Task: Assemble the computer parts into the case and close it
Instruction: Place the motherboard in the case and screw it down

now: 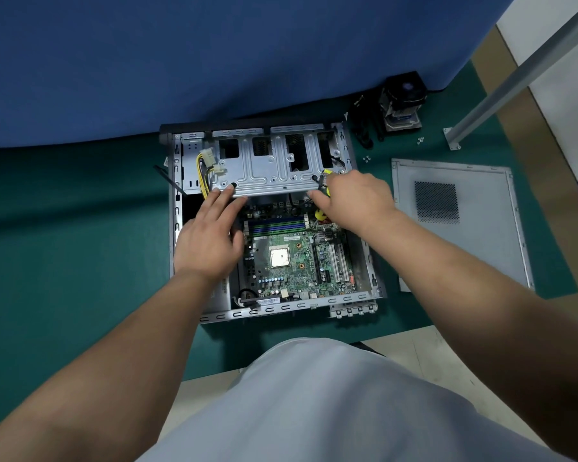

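Case: open grey steel PC case (377, 288), ctr of green mat (80, 245).
Drive cage: silver stamped-metal bracket (274, 171), 12 o'clock in case.
L hand (207, 241): fingers straight, tips on cage's near edge.
R hand (354, 201): fingers curled at cage's 3 o'clock end; grip unclear.
Side panel: grey vented sheet (461, 225), 3 o'clock.
Writing: barcode sticker (267, 301), unreadable.

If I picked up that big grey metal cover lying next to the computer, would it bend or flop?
The side cover is probably stiff, not floppy: it is a flat metal sheet with folded edges. It may flex slightly, being thin and wide. Its edges could feel sharp, and lying flat on the green mat it looks hard to lift.
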